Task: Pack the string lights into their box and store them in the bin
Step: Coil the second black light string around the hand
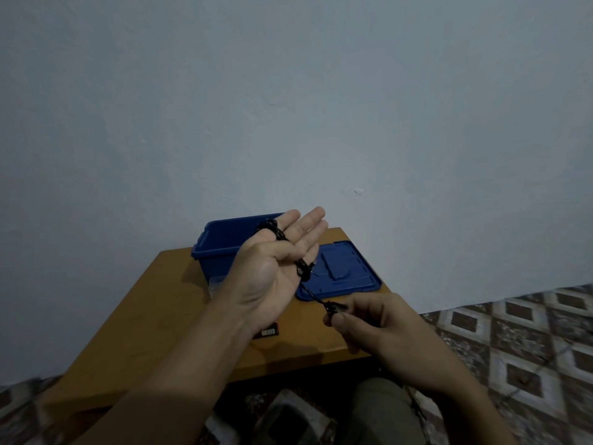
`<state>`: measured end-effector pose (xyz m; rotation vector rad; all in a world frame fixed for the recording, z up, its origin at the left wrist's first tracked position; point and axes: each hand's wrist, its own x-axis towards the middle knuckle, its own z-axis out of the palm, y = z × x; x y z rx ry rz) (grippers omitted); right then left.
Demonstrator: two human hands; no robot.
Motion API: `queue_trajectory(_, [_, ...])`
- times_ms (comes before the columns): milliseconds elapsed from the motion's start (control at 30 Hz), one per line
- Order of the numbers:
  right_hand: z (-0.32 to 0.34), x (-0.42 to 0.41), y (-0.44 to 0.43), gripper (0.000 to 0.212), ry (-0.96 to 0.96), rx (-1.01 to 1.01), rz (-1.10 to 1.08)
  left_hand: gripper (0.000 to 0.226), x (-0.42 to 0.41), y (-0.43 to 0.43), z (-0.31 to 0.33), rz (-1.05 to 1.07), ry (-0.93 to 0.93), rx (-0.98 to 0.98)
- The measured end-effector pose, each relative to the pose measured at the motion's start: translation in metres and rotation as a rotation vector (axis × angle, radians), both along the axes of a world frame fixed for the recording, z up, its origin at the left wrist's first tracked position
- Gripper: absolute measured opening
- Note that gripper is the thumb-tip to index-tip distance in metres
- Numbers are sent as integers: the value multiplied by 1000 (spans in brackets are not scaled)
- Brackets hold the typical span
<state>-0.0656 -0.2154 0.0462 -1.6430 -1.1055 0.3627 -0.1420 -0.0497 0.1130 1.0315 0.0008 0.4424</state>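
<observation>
Seemingly so that a compact coil is formed for boxing, the string lights point(278, 234) are looped round the flat-open left grip point(272, 271) while their free end is pinched by the right grip point(369, 326) near the open bin point(214, 260).

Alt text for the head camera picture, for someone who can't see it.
A person's left hand, palm up with fingers straight, has black string lights wound round it, while the right hand pinches the strand. Behind them an open blue bin and its lid sit on a wooden table.
</observation>
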Motion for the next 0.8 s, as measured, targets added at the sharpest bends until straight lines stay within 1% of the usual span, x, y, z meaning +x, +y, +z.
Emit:
queue_trajectory(167, [3, -1, -1, 28, 12, 15, -1, 71, -4, 0, 3, -37, 12, -38])
queue_trajectory(233, [4, -1, -1, 31, 18, 24, -11, 86, -6, 0, 5, -51, 29, -30])
queue_trajectory(300, [4, -2, -2, 36, 40, 47, -41, 95, -8, 0, 7, -75, 53, -9])
queue_trajectory(433, [7, -2, -6, 43, 76, 132, -114, 94, -10, 0, 8, -102, 151, 52])
queue_trajectory(533, [8, 0, -10, 53, 222, 249, -91, 95, -9, 0, 4, -127, 254, 138])
queue_trajectory(567, [9, 1, -11, 53, 244, 280, -88, 96, -9, 1, 2, -144, 288, 166])
queue_trajectory(700, [9, 3, -12, 40, 271, 388, -89, 101, -6, 4, -4, -204, 455, 332])
queue_trajectory(800, [8, 2, -12, 37, 244, 428, -109, 98, -3, 2, -6, -198, 622, 498])
